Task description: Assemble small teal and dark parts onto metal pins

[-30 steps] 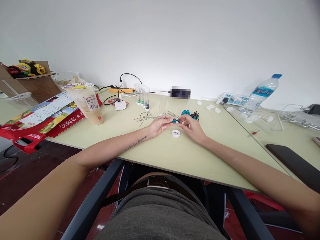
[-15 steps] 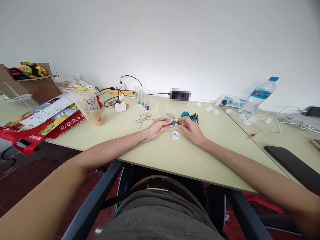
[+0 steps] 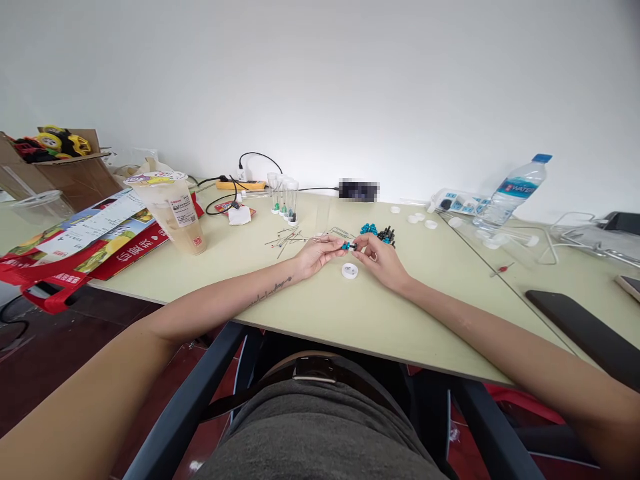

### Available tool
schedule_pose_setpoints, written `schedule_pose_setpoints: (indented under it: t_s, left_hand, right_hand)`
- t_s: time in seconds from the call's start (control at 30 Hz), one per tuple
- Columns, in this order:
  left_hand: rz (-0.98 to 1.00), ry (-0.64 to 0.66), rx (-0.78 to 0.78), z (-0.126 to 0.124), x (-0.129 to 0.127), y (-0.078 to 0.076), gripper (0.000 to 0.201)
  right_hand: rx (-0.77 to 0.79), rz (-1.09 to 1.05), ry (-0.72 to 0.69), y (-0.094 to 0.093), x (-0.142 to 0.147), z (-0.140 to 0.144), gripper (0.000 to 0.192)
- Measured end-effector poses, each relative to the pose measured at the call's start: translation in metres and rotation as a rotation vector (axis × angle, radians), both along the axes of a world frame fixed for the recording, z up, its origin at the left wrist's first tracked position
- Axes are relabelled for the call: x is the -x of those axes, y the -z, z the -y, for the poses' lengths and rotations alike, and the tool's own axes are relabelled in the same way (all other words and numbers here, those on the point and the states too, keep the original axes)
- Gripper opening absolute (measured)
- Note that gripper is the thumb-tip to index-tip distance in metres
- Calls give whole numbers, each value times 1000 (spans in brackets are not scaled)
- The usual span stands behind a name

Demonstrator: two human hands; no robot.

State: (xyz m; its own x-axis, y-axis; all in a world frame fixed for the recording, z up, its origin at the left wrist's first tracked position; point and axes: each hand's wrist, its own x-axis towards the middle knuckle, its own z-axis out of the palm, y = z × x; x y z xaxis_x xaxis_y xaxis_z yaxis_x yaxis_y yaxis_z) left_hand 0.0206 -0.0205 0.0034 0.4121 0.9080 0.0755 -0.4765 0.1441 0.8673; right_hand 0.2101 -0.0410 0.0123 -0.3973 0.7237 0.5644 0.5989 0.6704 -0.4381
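My left hand (image 3: 318,255) is closed in a pinch on a small blue plastic piece (image 3: 345,246). Facing it, my right hand (image 3: 381,261) pinches a small black screw-like piece (image 3: 354,247), whose end meets the blue one. The fingers partly cover both parts. Just below them a white round cap (image 3: 349,275) lies on the table with tiny dark bits inside. Behind my right hand are loose blue pieces (image 3: 369,229) and several black screw-like pieces (image 3: 387,233). Thin metal pins (image 3: 284,242) are scattered beyond my left forearm.
Clear tubes (image 3: 285,197) stand on white caps at the back. A drink cup (image 3: 175,213) and red bag (image 3: 135,247) are at left. At right are a water bottle (image 3: 515,190), power strip (image 3: 457,202), loose white caps (image 3: 431,225) and a black phone (image 3: 580,327).
Both hands stay nearly in place. Less of the black piece shows between the fingertips, and the two parts look closer together. The whole view has shifted slightly.
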Motion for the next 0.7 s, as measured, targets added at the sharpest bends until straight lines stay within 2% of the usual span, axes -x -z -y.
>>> schedule_pose_setpoints:
  t_s: [0.33,0.5,0.7]
  left_hand:
    - [-7,29,-21,-1,0,1,12]
    - [0,24,-7,0,0,1,12]
    - [-16,36,0,-2,0,2,10]
  right_hand:
    - [84,-30,-3,-2,1,3,32]
    - [42,9,-17,-1,1,2,25]
    - [28,36,-1,-2,1,2,26]
